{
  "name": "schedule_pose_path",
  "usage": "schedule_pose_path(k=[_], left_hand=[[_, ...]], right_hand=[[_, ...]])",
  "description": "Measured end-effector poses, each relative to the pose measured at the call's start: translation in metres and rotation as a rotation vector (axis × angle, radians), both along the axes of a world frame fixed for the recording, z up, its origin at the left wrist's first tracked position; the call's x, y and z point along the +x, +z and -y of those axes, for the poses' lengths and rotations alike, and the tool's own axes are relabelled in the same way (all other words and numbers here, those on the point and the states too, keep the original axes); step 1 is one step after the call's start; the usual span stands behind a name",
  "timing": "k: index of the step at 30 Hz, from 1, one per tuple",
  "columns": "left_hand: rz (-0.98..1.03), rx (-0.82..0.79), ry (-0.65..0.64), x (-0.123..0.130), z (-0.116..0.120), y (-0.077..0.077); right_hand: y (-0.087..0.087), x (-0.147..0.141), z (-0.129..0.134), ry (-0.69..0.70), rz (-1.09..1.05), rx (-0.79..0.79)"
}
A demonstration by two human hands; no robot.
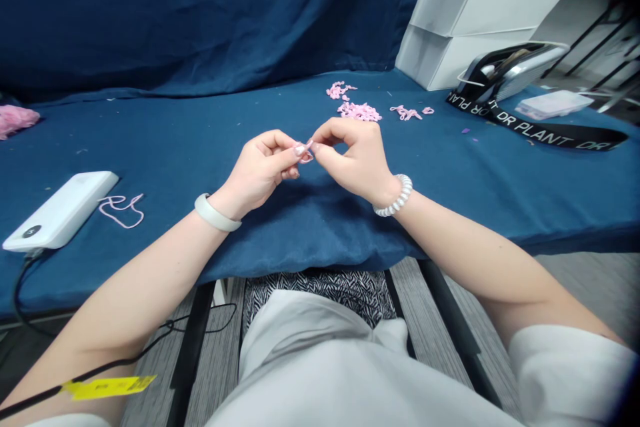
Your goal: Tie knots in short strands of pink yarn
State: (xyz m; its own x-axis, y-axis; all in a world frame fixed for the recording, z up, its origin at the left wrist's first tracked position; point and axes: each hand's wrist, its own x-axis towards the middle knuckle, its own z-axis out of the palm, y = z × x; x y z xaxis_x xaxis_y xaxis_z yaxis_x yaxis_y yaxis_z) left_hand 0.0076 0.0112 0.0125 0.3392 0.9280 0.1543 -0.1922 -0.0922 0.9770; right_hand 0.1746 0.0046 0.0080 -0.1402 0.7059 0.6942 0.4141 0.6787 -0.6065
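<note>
My left hand point(263, 170) and my right hand point(353, 160) meet above the blue cloth, their fingertips pinching a small pink loop point(307, 157) between them. The fingers hide part of the loop, so its exact shape is hidden. Beyond my hands lie a heap of small pink pieces point(359, 111), a smaller scattered group point(341, 89) and a few more pink pieces point(405, 113). A length of pink cord point(123, 211) lies well to the left of my left hand.
A white power bank point(60, 210) with a black cable lies at the left, and pink fluffy material point(17, 119) sits at the far left edge. At the back right are a black lanyard point(540, 128), a silver-and-black device point(510, 70), a small plastic box point(553, 105) and white drawers point(465, 20).
</note>
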Motion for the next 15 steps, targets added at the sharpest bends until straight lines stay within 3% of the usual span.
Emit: schedule_pose_path(k=[10,12,15], left_hand=[[0.061,0.016,-0.016,-0.0013,-0.0026,-0.0037],[0.084,-0.009,-0.038,-0.0018,-0.0029,-0.0033],[0.119,-0.054,-0.066,-0.0019,-0.0023,-0.0012]], right_hand=[[0.0058,-0.008,0.0002,0.385,-0.716,-0.823],[0.0067,-0.0076,0.0015,0.45,-0.764,-0.928],[0.0081,-0.0062,0.0023,0.477,-0.739,-0.949]])
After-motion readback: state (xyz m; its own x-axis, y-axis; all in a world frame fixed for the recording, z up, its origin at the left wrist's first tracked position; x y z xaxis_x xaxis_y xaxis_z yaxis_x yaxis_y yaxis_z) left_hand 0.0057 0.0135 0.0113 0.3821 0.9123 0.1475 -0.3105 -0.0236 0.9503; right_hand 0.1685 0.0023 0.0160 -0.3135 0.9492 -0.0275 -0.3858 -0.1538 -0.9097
